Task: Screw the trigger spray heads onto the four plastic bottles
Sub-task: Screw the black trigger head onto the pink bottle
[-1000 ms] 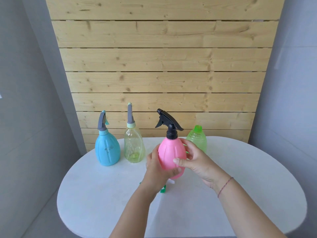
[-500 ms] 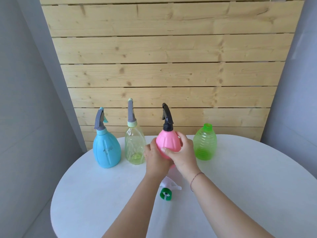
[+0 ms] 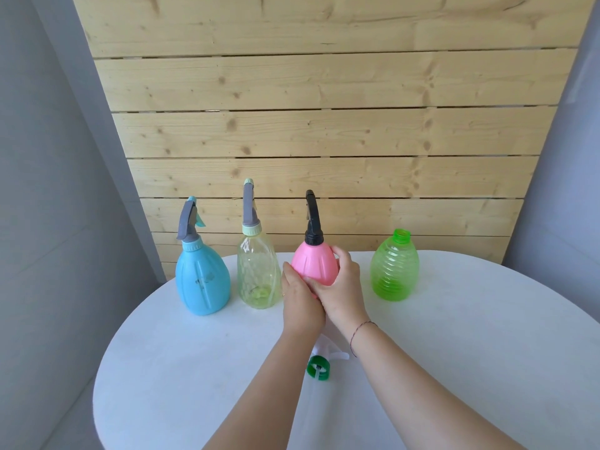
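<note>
Pink bottle [image 3: 313,266], capped, sits clasped in my left hand [image 3: 300,302] and right hand [image 3: 344,287]; green bottle [image 3: 394,271] beyond my right hand apparently remains open.

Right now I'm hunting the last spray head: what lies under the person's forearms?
A white trigger spray head with a green collar lies on the white table, beneath the forearms. Its upper part is covered by the wrists, so its whole shape cannot be seen.

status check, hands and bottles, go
Left hand and right hand both clasp the pink plastic bottle, black spray head on. Green ribbed bottle uncapped; its green-collared white spray head lies on the table. Nothing blocking.
</note>
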Demonstrator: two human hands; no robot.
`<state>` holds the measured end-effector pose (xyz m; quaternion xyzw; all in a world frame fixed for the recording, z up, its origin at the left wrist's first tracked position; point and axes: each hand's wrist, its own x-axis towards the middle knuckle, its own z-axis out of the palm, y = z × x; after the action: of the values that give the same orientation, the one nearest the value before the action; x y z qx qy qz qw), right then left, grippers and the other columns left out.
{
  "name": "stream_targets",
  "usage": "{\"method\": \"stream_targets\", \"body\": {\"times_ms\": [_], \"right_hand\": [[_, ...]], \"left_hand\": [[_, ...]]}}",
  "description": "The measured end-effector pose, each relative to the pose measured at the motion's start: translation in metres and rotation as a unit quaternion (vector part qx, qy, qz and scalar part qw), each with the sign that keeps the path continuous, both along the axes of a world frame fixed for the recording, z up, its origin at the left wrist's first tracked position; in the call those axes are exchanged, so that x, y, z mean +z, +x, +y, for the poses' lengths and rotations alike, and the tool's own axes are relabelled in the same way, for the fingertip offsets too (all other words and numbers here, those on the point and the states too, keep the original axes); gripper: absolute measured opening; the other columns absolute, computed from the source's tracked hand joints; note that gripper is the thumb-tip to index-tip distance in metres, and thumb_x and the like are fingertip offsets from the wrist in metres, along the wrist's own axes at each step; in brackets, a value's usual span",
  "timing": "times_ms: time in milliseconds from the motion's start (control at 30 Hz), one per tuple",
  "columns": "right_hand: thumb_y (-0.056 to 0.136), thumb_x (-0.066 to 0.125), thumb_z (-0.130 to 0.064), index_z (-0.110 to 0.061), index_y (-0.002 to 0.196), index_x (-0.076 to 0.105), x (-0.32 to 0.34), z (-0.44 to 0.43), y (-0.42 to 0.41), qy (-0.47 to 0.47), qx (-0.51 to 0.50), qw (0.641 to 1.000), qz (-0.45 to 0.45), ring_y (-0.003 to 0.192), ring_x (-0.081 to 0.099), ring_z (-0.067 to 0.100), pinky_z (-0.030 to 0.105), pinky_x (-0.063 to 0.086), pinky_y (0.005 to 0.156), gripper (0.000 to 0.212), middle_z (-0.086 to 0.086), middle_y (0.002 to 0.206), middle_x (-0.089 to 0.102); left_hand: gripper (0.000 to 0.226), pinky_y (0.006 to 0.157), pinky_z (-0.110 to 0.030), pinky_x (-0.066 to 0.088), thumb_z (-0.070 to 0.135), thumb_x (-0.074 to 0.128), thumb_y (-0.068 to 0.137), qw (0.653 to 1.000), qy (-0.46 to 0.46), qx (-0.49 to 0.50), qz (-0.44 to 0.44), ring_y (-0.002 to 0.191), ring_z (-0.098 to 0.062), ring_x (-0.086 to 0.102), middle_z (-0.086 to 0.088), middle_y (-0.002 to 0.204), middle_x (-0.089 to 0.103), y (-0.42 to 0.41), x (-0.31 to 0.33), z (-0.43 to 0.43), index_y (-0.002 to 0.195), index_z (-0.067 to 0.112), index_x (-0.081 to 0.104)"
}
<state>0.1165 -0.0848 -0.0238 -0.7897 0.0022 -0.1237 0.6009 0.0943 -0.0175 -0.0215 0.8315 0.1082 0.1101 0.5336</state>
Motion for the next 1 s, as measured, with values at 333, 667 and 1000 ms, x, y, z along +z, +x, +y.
{"method": "stream_targets", "body": {"times_ms": [333,667,1000], "right_hand": [[0.067,0.081,-0.028,-0.020,0.134,0.040,0.003,0.000,-0.006,-0.015,-0.013,0.999,0.027,0.123,0.044,0.025,0.030,0.040,0.098,0.078,0.005,0.126,0.043],[0.081,0.068,-0.030,-0.008,0.121,0.050,0.012,-0.043,-0.056,-0.092,-0.004,0.986,0.138,0.122,0.048,0.025,0.035,0.038,0.104,0.050,0.011,0.129,0.048],[0.084,0.059,-0.014,-0.010,0.080,0.054,0.021,-0.067,-0.117,0.010,0.063,0.965,0.253,0.061,0.048,0.020,0.027,0.043,0.059,0.007,0.005,0.069,0.052]], "left_hand": [[0.048,0.105,-0.049,0.041,0.007,0.045,0.095,0.999,0.002,-0.003,0.040,0.129,-0.038,0.043,-0.022,0.142,0.038,-0.024,0.007,-0.004,0.138,-0.005,0.029],[0.063,0.098,-0.031,0.039,0.048,0.069,0.079,0.961,0.211,-0.010,0.178,0.122,-0.028,0.044,-0.008,0.123,0.048,-0.081,0.001,-0.001,0.120,0.007,0.045],[0.033,0.072,-0.028,0.042,0.030,0.064,0.084,0.964,0.227,0.039,0.131,0.101,-0.025,0.060,-0.007,0.112,0.059,-0.107,-0.008,-0.002,0.109,0.010,0.054]]}}
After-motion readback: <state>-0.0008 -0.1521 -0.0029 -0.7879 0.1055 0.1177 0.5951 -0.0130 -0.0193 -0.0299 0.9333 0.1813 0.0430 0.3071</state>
